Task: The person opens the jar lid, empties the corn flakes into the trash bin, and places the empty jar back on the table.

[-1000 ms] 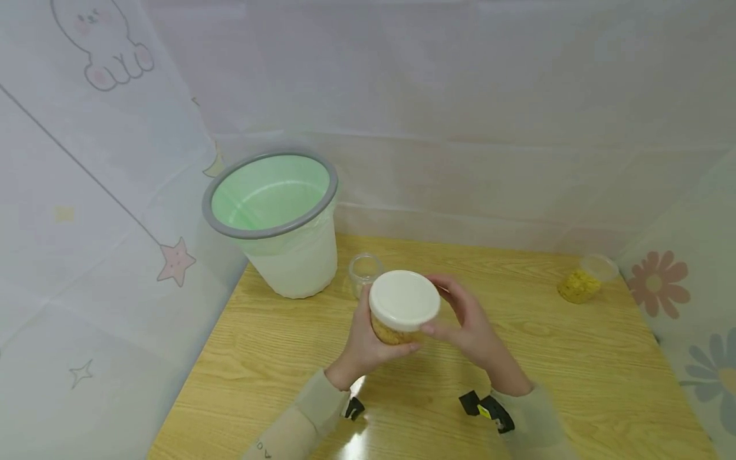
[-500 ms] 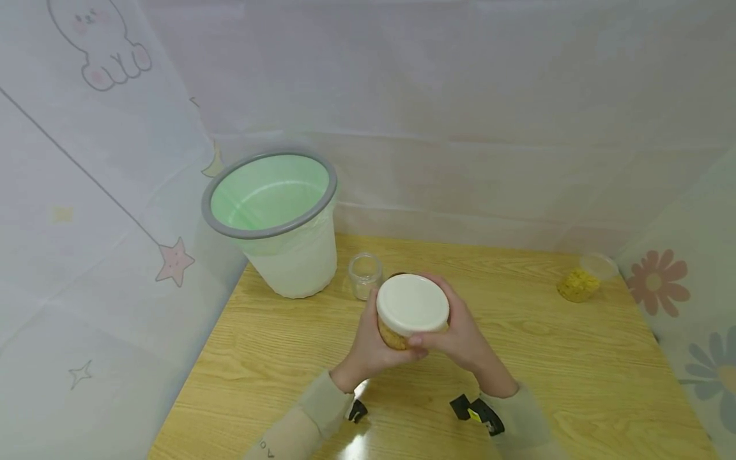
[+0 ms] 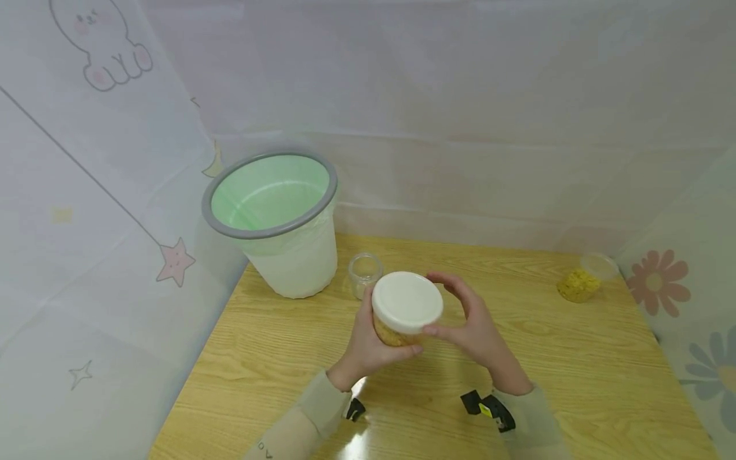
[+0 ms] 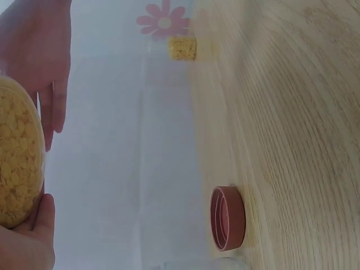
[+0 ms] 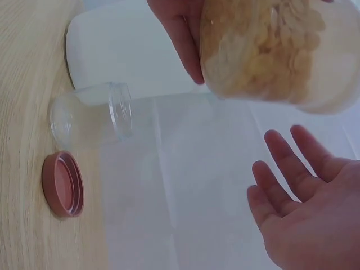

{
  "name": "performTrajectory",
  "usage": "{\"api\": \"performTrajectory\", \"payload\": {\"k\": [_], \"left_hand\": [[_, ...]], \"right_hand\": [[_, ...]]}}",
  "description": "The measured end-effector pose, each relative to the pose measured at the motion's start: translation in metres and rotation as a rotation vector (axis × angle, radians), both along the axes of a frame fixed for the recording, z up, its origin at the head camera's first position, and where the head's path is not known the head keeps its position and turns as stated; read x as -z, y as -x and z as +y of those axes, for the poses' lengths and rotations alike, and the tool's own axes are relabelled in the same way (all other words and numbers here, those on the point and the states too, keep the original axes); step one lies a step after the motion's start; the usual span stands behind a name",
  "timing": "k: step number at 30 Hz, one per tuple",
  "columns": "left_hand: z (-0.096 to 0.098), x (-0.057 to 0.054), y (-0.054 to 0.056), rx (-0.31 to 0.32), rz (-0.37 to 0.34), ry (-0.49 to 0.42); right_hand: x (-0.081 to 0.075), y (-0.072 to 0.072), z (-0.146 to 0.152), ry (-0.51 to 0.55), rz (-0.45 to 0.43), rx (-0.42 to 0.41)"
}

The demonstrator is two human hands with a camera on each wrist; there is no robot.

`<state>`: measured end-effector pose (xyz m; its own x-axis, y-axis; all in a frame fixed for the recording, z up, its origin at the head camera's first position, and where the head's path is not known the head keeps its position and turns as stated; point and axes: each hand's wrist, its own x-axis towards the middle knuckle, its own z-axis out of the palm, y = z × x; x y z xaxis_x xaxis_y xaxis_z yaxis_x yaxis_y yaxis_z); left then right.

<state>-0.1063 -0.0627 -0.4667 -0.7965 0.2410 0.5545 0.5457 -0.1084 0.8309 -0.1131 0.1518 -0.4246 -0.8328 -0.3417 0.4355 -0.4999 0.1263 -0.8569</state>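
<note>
My left hand (image 3: 368,342) grips a clear jar of yellow flakes (image 3: 397,335) above the table, its fingers and thumb round the side. A white lid (image 3: 407,301) covers the tilted jar. On the right, my right hand (image 3: 477,326) has its thumb at the lid's edge and its fingers held off it. Seen from the right wrist, that hand's fingers (image 5: 287,160) are mostly straight and apart from the jar (image 5: 264,56). Behind the held jar stands an open clear jar (image 3: 365,271). A reddish-brown screw cap (image 5: 63,184) lies beside it, hidden in the head view.
A bin with a grey rim (image 3: 209,214) and green inside stands at the back left of the wooden table (image 3: 259,358). Far right, a small clear container of yellow bits (image 3: 577,285) rests near the patterned cloth wall (image 3: 655,281).
Half a second ago my right hand closed in round the jar and lid; now its fingers have come away to the right. The jar shifted right, then back left.
</note>
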Motion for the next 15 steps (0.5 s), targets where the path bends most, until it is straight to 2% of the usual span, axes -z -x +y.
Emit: {"api": "performTrajectory", "payload": {"k": [8,15], "left_hand": [[-0.003,0.0,0.0,-0.009,-0.001,-0.008],[-0.003,0.0,0.0,-0.013,0.003,-0.008]], "right_hand": [[0.0,0.003,0.012,0.019,0.045,-0.001],[-0.002,0.003,0.009,0.099,0.059,-0.067]]}}
